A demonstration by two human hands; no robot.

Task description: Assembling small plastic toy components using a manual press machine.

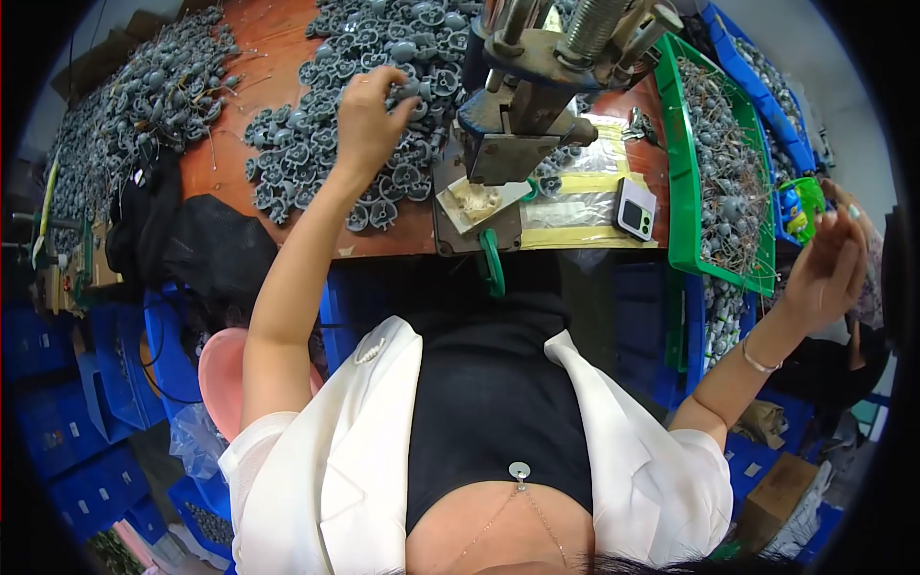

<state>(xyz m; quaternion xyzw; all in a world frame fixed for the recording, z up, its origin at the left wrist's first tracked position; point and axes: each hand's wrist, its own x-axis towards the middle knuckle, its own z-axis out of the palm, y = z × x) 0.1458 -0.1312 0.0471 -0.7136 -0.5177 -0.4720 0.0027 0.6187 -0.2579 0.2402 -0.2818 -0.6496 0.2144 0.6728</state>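
Note:
My left hand (372, 120) reaches over a broad pile of grey round plastic parts (321, 144) on the table. Its thumb and forefinger are apart at the pile, with grey parts visible between them; no grip on any of them shows. Far to the right, my right hand (826, 264) is raised beyond the green tray (680, 172), its fingers bent and drawn together. Whatever they may hold is hidden. Close by is a small bright green package (803, 203) with blue and yellow on it. Another person's hand (851, 206) is just behind my fingers.
A metal press (522, 115) stands at the table's middle, a pale block (474, 203) on its base and a green handle (492, 264) below. A white phone-like device (634, 209) lies right. More grey parts with wires (144, 96) heap up left; blue bins (72, 422) stand below.

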